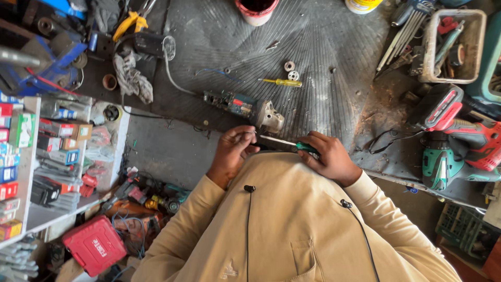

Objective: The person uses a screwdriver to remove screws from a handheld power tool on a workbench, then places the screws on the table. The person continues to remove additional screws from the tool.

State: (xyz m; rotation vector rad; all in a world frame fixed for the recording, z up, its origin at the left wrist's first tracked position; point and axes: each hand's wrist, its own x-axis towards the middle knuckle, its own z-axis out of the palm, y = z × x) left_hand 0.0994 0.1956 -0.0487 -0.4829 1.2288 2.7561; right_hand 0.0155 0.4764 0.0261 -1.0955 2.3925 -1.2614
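My right hand [331, 156] grips a green-handled screwdriver [292, 144], its shaft pointing left toward my left hand [234, 150]. The left hand's fingers are pinched on something small at the screwdriver's tip; what it is stays hidden. Just beyond both hands, a partly dismantled angle grinder [245, 108] with a bare metal gear head lies on the dark ribbed mat [313, 62]. A yellow-handled screwdriver [282, 82] and two small round metal parts [291, 71] lie further out on the mat.
Red and green power tools [459, 136] lie at the right, a basket of tools [453, 46] behind them. A rag [133, 78], yellow pliers and a blue vise sit at the far left. Shelves of small boxes [31, 156] and a red case [95, 244] stand lower left.
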